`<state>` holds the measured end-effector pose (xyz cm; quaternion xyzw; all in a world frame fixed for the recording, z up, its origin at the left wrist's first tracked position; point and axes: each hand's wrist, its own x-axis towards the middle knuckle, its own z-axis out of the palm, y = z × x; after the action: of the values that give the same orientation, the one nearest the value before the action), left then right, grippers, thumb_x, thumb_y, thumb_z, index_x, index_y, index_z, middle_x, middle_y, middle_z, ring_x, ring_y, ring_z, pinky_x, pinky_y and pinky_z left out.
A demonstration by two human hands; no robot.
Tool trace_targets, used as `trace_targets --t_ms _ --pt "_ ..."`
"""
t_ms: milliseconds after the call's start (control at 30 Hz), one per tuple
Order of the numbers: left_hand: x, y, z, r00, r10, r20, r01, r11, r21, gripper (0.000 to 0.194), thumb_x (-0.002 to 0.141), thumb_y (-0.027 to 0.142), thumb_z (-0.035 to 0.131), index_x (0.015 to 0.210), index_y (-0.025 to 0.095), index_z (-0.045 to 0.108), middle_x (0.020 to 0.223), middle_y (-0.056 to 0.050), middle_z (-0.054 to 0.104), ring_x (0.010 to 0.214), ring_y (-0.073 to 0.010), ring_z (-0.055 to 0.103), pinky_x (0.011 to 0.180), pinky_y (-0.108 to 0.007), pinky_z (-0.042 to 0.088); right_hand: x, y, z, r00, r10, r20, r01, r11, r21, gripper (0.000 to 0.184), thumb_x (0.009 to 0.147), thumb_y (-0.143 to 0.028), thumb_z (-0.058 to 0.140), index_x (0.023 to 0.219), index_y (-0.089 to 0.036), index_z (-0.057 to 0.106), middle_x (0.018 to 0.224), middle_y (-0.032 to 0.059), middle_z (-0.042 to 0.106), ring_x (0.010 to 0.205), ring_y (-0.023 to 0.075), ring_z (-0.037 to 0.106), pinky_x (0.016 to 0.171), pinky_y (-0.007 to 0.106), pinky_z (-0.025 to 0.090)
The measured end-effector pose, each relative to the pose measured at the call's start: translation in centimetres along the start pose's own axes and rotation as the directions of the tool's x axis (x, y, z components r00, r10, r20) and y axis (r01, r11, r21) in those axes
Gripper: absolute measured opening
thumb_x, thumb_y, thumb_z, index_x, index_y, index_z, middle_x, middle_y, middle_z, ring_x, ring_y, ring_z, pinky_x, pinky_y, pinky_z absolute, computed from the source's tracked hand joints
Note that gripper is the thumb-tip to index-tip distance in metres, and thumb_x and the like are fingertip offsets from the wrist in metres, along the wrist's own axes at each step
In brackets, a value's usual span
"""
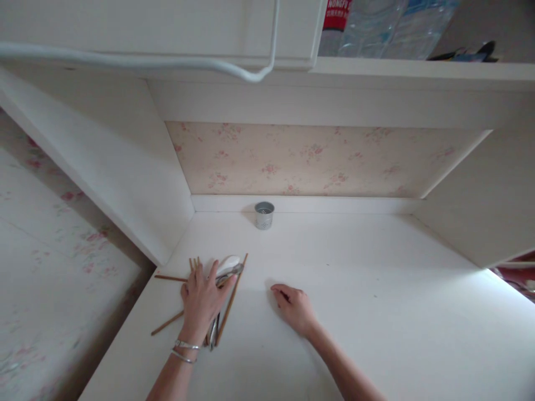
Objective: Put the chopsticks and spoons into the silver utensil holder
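Note:
My left hand (203, 298) lies with fingers spread over a loose pile of cutlery at the left of the white tabletop. From under it stick out several wooden chopsticks (228, 310), pointing different ways. A white spoon (228, 264) and a metal spoon (236, 269) show beyond the fingertips. Metal handles (213, 332) come out near the wrist; what they belong to is hidden under the palm. My right hand (293, 306) rests on the tabletop to the right of the pile, fingers curled in, with nothing visible in it.
A grey perforated cup (264, 216) stands upright near the back ledge. White side panels (125, 161) flank the tabletop (334, 345). Overhead, a shelf (397, 67) holds plastic bottles (371, 28), and a white cable (167, 62) hangs in front of the cabinet.

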<state>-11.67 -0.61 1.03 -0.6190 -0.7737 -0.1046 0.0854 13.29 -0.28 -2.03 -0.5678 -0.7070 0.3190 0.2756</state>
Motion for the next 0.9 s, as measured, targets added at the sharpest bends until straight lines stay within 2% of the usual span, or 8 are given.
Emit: trace_targets --t_ms 100,200,267,433,500,567,733,900 --pt "0.1 -0.4 0.1 1.0 -0.007 0.015 0.007 0.999 -0.041 0.067 0.09 0.065 0.038 0.141 0.023 0.048 0.144 -0.022 0.046 0.128 -0.0386 0.046 0.096 -0.056 0.041 1.9 -0.4 -0.2 0.999 0.035 0.025 -0.035 0.999 0.006 0.037 0.096 -0.033 0.04 0.102 -0.019 0.073 0.066 0.0027 0.072 0.06 0.0171 0.067 0.055 0.024 0.047" --pt "0.0 -0.8 0.5 1.0 0.009 0.021 -0.007 0.996 -0.088 0.067 0.092 0.063 0.036 0.142 0.02 0.046 0.147 -0.022 0.044 0.126 -0.0361 0.05 0.097 -0.056 0.042 5.2 -1.7 -1.2 0.998 0.04 0.046 -0.04 0.999 -0.011 0.037 0.097 -0.035 0.038 0.105 -0.019 0.07 0.066 0.0008 0.071 0.055 0.0138 0.063 0.052 0.022 0.045" --pt "-0.1 -0.9 0.7 1.0 0.008 0.007 -0.007 0.997 -0.082 0.068 0.092 0.063 0.034 0.141 0.017 0.046 0.147 -0.024 0.043 0.125 -0.0376 0.05 0.096 -0.058 0.042 8.1 -3.1 -2.1 0.998 0.046 0.033 -0.045 0.998 -0.044 0.037 0.099 -0.035 0.036 0.118 -0.018 0.063 0.071 0.0009 0.073 0.055 0.0135 0.063 0.055 0.023 0.046" --pt "-0.7 -0.6 0.6 0.998 0.033 -0.046 -0.034 0.999 -0.012 0.071 0.089 0.067 0.035 0.136 0.017 0.054 0.149 -0.026 0.038 0.133 -0.0448 0.039 0.094 -0.06 0.041 15.6 -6.8 -4.0 0.999 0.041 -0.034 -0.046 0.981 -0.187 0.052 0.097 -0.037 0.048 0.144 -0.021 0.037 0.095 0.0074 0.074 0.085 0.0232 0.069 0.077 0.033 0.049" --pt "-0.8 -0.6 0.5 0.998 0.05 -0.033 -0.051 0.999 -0.004 0.071 0.086 0.069 0.039 0.133 0.018 0.056 0.147 -0.027 0.041 0.131 -0.0448 0.04 0.094 -0.061 0.041 17.9 -7.7 -4.3 0.997 0.059 -0.056 -0.071 0.967 -0.244 0.054 0.096 -0.037 0.052 0.145 -0.02 0.036 0.102 0.0111 0.073 0.096 0.0279 0.067 0.083 0.039 0.049" --pt "-0.8 -0.7 0.5 0.998 0.059 -0.009 -0.059 0.998 -0.009 0.071 0.085 0.069 0.043 0.131 0.018 0.057 0.144 -0.026 0.044 0.129 -0.0431 0.043 0.095 -0.062 0.04 19.3 -8.2 -4.3 0.994 0.086 -0.072 -0.103 0.952 -0.29 0.049 0.095 -0.035 0.055 0.14 -0.019 0.043 0.106 0.0132 0.071 0.101 0.0297 0.066 0.087 0.043 0.049" --pt "-0.6 -1.1 0.6 0.998 0.052 0.029 -0.05 0.997 -0.053 0.069 0.084 0.067 0.045 0.132 0.018 0.056 0.145 -0.025 0.044 0.128 -0.0407 0.043 0.095 -0.067 0.038 19.7 -7.9 -4.2 0.985 0.105 -0.139 -0.147 0.928 -0.341 0.031 0.095 -0.032 0.059 0.123 -0.017 0.057 0.122 0.009 0.061 0.102 0.023 0.063 0.086 0.043 0.055" --pt "-0.4 -1.2 0.5 0.996 0.068 0.06 -0.062 0.993 -0.099 0.064 0.084 0.065 0.046 0.131 0.023 0.058 0.145 -0.019 0.047 0.129 -0.0431 0.04 0.096 -0.071 0.033 16.6 -7.2 -4.5 0.977 0.019 -0.211 -0.09 0.939 -0.332 0.026 0.102 -0.03 0.041 0.12 -0.021 0.059 0.11 0.0101 0.07 0.101 0.0251 0.066 0.085 0.035 0.049"
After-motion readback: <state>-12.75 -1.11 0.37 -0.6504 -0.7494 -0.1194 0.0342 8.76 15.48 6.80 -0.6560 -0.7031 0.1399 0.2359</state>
